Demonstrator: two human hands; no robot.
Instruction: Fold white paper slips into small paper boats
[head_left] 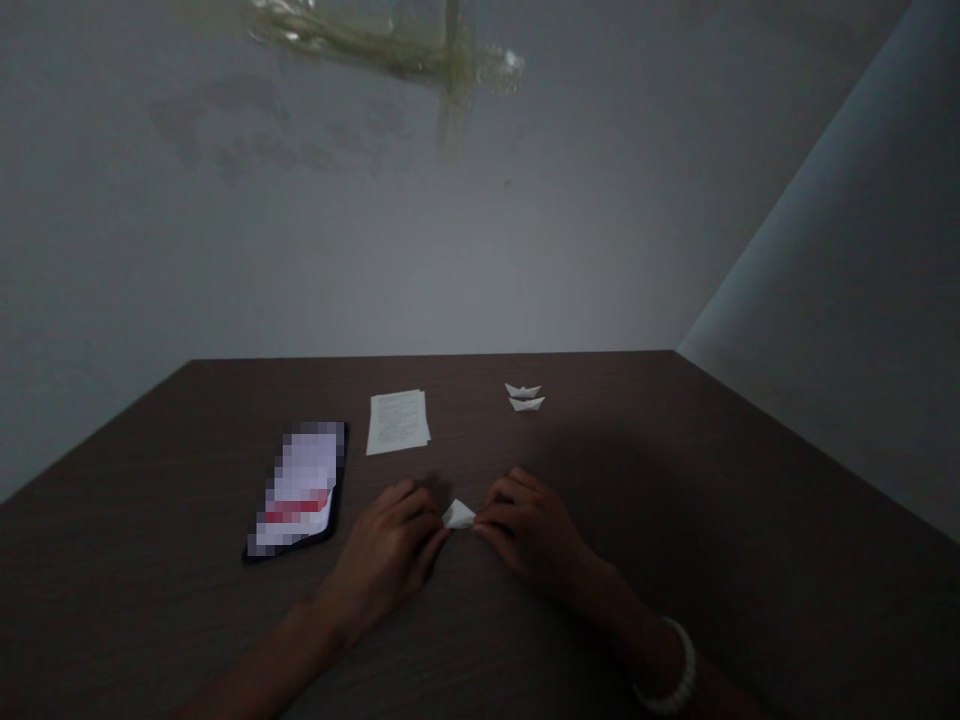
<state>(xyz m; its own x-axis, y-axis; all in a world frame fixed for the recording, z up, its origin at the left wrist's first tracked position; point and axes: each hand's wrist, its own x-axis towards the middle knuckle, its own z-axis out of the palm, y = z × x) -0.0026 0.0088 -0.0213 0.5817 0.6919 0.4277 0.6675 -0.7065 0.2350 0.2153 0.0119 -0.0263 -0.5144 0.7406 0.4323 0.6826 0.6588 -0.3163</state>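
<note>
White beads in a bracelet are circling the person's right wrist, and ahead of it the right hand is pinching one corner of a small folded paper while the left hand is pinching the opposite corner, the piece sitting between them above the brown table. Beside the left hand a phone is lying with its screen lit, and farther back some sheets are resting in a stack, with two paper boats sitting to their right, before the grey wall.
</note>
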